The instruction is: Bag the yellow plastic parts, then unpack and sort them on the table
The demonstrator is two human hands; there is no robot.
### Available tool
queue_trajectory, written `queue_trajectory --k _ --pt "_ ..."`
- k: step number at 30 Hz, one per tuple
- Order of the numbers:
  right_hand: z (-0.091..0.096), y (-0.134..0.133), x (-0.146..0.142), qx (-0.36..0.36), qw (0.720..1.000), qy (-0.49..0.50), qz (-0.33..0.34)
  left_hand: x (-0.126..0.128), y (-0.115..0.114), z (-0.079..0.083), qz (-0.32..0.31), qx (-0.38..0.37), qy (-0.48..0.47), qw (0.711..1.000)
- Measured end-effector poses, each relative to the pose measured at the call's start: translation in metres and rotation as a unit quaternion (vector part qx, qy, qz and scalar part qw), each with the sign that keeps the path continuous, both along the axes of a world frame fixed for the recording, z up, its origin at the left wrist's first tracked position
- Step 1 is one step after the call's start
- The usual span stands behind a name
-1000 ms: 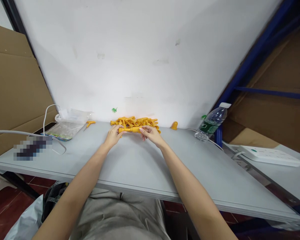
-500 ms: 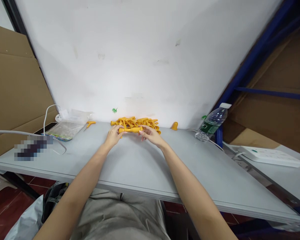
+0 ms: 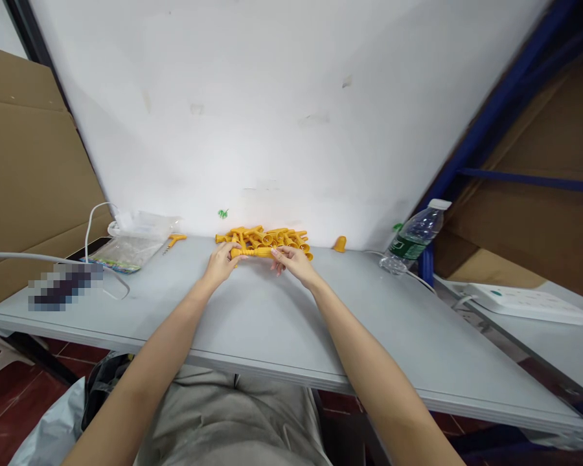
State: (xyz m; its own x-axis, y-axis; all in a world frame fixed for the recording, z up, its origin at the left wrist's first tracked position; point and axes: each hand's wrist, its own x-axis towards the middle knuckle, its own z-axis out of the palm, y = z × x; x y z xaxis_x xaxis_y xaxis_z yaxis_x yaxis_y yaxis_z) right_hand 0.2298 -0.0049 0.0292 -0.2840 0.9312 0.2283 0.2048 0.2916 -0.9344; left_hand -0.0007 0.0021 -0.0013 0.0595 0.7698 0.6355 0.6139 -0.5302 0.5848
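A long yellow plastic piece point(image 3: 253, 253) is held level between both hands, just above the grey table point(image 3: 272, 317). My left hand point(image 3: 219, 264) pinches its left end. My right hand point(image 3: 294, 262) pinches its right end with fingertips together. Right behind them, against the white wall, lies a heap of several similar yellow plastic parts point(image 3: 265, 237).
A clear bag of small items point(image 3: 126, 246), a white cable point(image 3: 93, 223) and a lone yellow part point(image 3: 175, 239) lie at the left. A yellow cap point(image 3: 340, 244) and a water bottle point(image 3: 412, 236) sit at the right. A power strip point(image 3: 519, 302) lies on the neighbouring table.
Both hands keep hold of the yellow piece and barely shift; the right fingers adjust slightly on its end.
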Motion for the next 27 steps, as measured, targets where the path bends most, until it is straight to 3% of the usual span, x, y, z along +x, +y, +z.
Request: queue_trajectory --k 15,27 --pt "-0.004 0.0 0.0 0.026 1.0 0.005 0.009 -0.002 0.0 0.001 0.003 -0.008 0.005 1.0" --pt "-0.004 -0.002 -0.008 -0.031 0.998 0.052 -0.012 -0.002 0.001 -0.003 0.012 0.062 0.047 0.997"
